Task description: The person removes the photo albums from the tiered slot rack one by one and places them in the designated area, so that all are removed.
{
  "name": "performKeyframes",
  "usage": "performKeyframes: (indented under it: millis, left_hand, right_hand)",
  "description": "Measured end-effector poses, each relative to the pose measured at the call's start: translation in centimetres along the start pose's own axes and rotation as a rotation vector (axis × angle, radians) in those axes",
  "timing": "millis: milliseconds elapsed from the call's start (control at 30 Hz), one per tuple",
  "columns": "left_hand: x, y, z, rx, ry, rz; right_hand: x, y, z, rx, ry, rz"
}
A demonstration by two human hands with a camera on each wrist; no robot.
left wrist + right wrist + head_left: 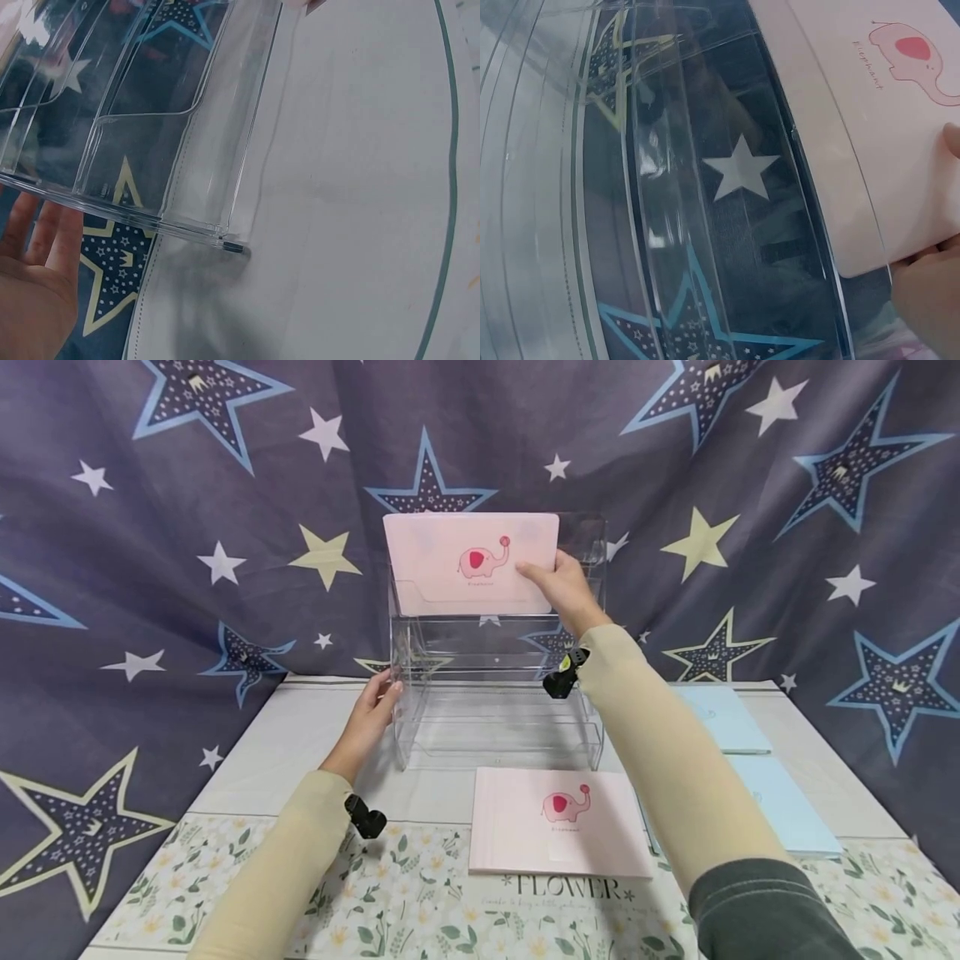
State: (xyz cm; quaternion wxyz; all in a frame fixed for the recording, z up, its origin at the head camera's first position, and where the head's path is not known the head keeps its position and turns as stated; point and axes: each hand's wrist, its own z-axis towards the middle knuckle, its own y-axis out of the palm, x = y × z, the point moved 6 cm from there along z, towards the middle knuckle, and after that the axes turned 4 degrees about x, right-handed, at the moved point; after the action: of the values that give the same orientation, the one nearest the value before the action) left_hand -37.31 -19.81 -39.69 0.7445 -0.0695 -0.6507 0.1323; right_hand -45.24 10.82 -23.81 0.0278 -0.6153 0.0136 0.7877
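A pink notebook (435, 547) with a red elephant on its cover stands in the top tier of a clear plastic rack (498, 752). My right hand (564, 589) grips its right edge, thumb on the cover and fingers behind. The right wrist view shows the notebook's cover (855, 157) leaning behind the tier's clear front lip. My left hand (372, 714) touches the rack's left side low down. Seen from the left wrist, that hand's fingers (64, 244) lie fairly straight against the side panel. The rack's lower tiers hold nothing visible.
Another pink elephant notebook (517, 835) lies flat on the table in front of the rack. Light blue notebooks (783, 802) lie at the right, partly behind my right sleeve. A floral cloth (420, 893) covers the table's front; a star-patterned curtain (262, 510) hangs behind.
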Motion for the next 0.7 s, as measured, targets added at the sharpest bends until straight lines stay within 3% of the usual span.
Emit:
performKeyframes:
  millis: [433,700]
  left_hand:
    - [0.16,-0.11,-0.13,-0.017,-0.018,-0.029]
    - [0.57,0.03,-0.28,-0.015,-0.019,-0.021]
  right_hand:
    - [0.09,0.51,0.00,-0.022,0.013,0.088]
    - [0.29,0.32,0.05,0.011,-0.006,0.122]
